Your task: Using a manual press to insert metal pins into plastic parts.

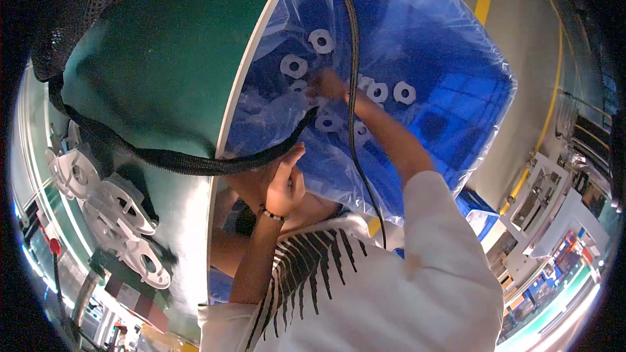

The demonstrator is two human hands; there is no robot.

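My right arm reaches down into a large blue bin (430, 45) lined with clear plastic film. At its end my right hand (328, 85) is dark and blurred, so its fingers cannot be read. Right beside it lies a white ring-shaped plastic part (298, 87), partly hidden. Other flat white parts with round holes are scattered about, among them one farther off (321, 41) and one to the right (404, 92). My left hand (287, 186), with a beaded bracelet at the wrist, is raised close to my body, fingers curled and nothing visible in them.
Left of the bin stands a green-topped table (163, 58) with a pale edge. Several larger white plastic parts (124, 205) lie on it at the left. A black strap (182, 160) and a thin dark cord (353, 91) hang across the view. Equipment (541, 189) stands at the far right.
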